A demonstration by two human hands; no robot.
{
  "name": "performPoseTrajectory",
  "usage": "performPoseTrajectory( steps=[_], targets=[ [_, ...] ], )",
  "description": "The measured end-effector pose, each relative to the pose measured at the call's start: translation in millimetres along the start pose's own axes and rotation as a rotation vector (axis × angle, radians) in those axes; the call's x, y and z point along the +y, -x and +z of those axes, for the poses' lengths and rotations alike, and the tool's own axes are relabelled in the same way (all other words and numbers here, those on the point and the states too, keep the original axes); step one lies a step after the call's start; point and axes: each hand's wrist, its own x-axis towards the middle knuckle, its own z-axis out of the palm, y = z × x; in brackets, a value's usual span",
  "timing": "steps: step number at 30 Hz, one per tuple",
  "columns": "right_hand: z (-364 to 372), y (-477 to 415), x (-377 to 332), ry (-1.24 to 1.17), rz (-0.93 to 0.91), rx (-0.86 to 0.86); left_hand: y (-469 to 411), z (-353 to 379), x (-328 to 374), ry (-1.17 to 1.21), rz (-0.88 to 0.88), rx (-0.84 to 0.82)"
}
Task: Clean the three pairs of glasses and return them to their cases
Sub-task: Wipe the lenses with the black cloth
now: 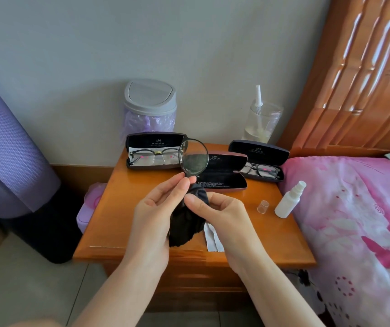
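I hold a pair of round dark-rimmed glasses (194, 156) upright over the nightstand, one lens showing above my fingers. My left hand (156, 208) pinches the frame at its lower edge. My right hand (220, 208) pinches a black cleaning cloth (186, 223) wrapped round the lower, hidden part of the glasses. Behind stand three open cases: the left case (152, 151) holds glasses, the middle case (224, 173) has none in it, the right case (260, 159) holds dark glasses.
On the wooden nightstand (109, 232) lie a white cloth (212, 239), a small clear cap (263, 206) and a white spray bottle (289, 200). A lidded bin (150, 105) and a clear jar (262, 121) stand at the back. A pink bed (354, 220) borders the right.
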Motion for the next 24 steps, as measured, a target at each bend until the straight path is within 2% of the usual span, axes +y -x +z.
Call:
performPoseTrajectory(
  steps=[7, 16, 24],
  targets=[
    [-3.3, 0.8, -7.0, -0.252, 0.082, -0.095, -1.7, 0.8, 0.3, -0.030, 0.018, -0.096],
    [-4.1, -1.0, -7.2, -0.104, 0.009, 0.012, -1.8, -2.9, 2.1, -0.133, 0.064, -0.163],
    [-3.2, 2.2, -8.8, -0.163, 0.014, -0.068, 0.6, -2.7, 1.3, -0.183, 0.161, -0.104]
  ],
)
